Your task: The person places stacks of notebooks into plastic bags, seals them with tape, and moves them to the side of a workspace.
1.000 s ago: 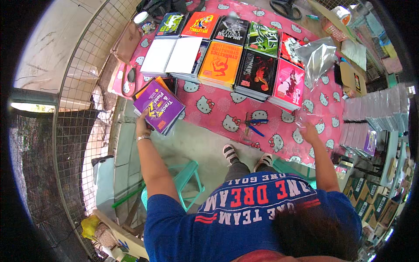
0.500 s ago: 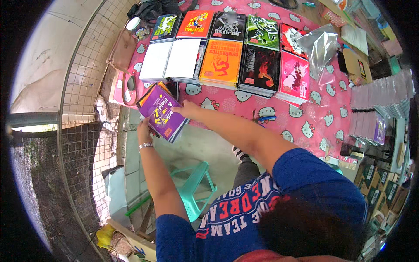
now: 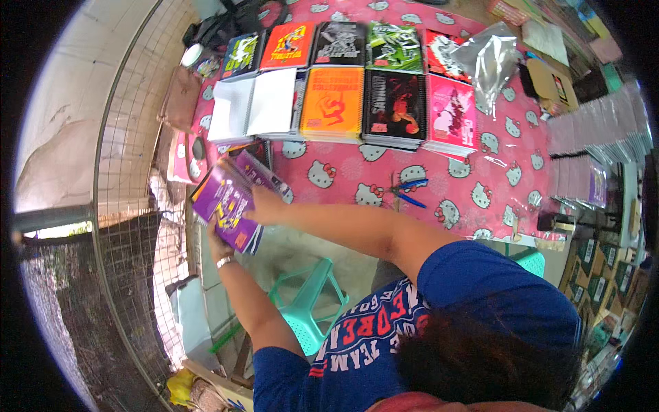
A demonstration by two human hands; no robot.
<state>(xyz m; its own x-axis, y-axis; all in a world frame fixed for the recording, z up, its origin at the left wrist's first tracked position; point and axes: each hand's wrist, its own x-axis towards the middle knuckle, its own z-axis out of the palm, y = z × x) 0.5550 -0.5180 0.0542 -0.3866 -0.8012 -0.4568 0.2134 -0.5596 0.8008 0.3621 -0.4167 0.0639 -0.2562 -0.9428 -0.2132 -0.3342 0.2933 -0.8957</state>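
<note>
Several spiral notebooks with a purple cover (image 3: 218, 206) on top are held at the table's near left edge. My left hand (image 3: 218, 242), with a band on its wrist, grips them from below, its fingers mostly hidden underneath. The right hand (image 3: 268, 206) closes on their right edge, thumb near the cover. Another purple notebook (image 3: 263, 173) shows just behind this hand; whether the hand touches it is unclear. Beyond lie dark-covered notebooks (image 3: 255, 150), partly covered. White notebook pages (image 3: 270, 103) face up on stacks farther back.
Two rows of notebook stacks, including an orange one (image 3: 333, 101), span the pink patterned tablecloth (image 3: 319, 172). Blue-handled pliers (image 3: 412, 192) lie near the front edge. Clear plastic (image 3: 491, 58) rests at right. A green stool (image 3: 312, 302) stands below; wire mesh (image 3: 127, 137) rises at left.
The held purple notebooks have come nearer and left. A second purple cover now shows behind them. My right hand has shifted down along their edge; the whole view has also shifted somewhat.
</note>
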